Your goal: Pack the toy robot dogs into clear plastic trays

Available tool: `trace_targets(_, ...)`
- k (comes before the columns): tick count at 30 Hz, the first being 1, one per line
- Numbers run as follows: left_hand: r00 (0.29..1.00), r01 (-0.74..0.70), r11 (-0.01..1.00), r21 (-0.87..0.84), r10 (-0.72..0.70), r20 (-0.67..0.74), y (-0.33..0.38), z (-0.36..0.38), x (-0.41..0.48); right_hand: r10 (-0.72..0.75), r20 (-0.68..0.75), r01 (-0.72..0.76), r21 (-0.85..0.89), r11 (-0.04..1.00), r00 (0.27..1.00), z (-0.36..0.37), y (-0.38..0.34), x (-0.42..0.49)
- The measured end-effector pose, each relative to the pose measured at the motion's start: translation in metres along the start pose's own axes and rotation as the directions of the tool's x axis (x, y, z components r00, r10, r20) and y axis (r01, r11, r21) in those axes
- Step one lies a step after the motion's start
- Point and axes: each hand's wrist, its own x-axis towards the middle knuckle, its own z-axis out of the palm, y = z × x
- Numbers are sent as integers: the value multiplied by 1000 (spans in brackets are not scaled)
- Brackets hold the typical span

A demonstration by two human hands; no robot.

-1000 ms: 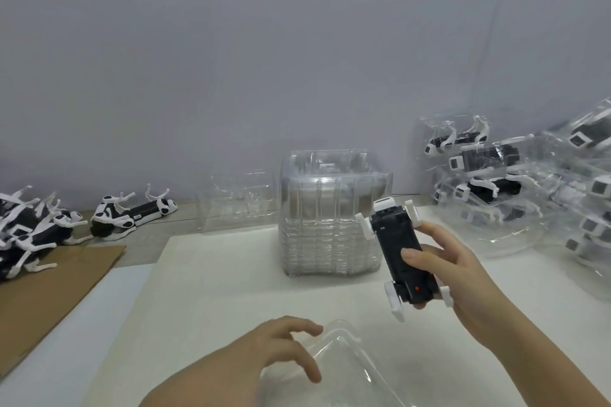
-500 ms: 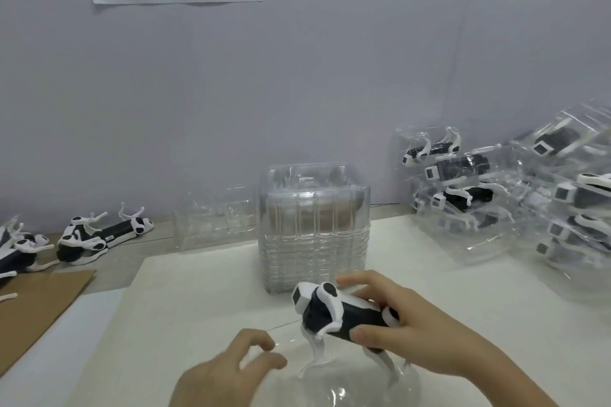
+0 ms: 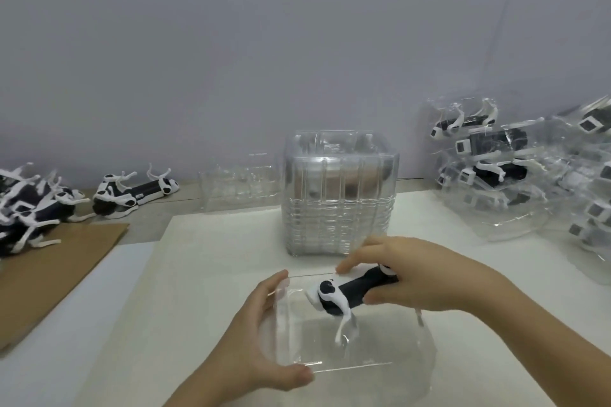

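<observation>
A black and white toy robot dog (image 3: pixel 347 292) is gripped round its body by my right hand (image 3: pixel 413 274), its white legs pointing down into a clear plastic tray (image 3: pixel 363 350) on the white mat. My left hand (image 3: pixel 264 337) grasps the tray's left edge, thumb at the near rim, fingers along the far corner. A tall stack of clear trays (image 3: pixel 339 195) stands just behind. Loose robot dogs (image 3: pixel 36 205) lie at the far left.
Packed trays with dogs (image 3: pixel 496 168) pile up at the right against the wall. One more loose dog (image 3: pixel 132 192) and a single clear tray (image 3: pixel 238 182) sit at the back. Brown cardboard (image 3: pixel 53 274) lies at the left on the table.
My right hand turned the dog from upright to level and lowered it, legs down, into the tray. My left hand moved from above the tray to grasp its left edge.
</observation>
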Motion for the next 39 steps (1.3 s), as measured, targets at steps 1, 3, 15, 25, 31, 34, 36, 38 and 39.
trace_targets(1,1000,3,1000,-7,-3,-3,-1,0,0,-4,8,4,-15,1000,1000,1,-3,3)
trace_targets(3,1000,11,1000,-11,-11,-2,-1,1,-1,-10,31,11,-44,999,999,5,-9,8)
trace_targets(15,1000,-19,995,-102,18,-10,-27,2,12,-181,-18,177,-133,975,983,47,5,13)
trace_targets(25,977,60,914,-401,-136,-163,-24,10,21,311,-464,-37,510,859,829,47,19,-6)
trace_targets(31,931,124,879,-460,-264,-254,8,23,28,428,19,-294,755,587,903,73,13,-19)
trace_targets(34,906,-20,886,-463,-179,-383,32,31,34,375,-130,-27,922,386,918,63,-4,-17)
trace_targets(36,911,-113,892,-438,-83,-403,49,26,36,377,-241,118,940,321,894,53,-4,-13)
trace_targets(38,903,-175,905,-388,-10,-429,62,18,38,356,-346,222,912,344,868,42,-5,-7)
trace_targets(39,896,-202,907,-370,18,-444,67,13,40,345,-380,252,898,361,858,37,-5,-5)
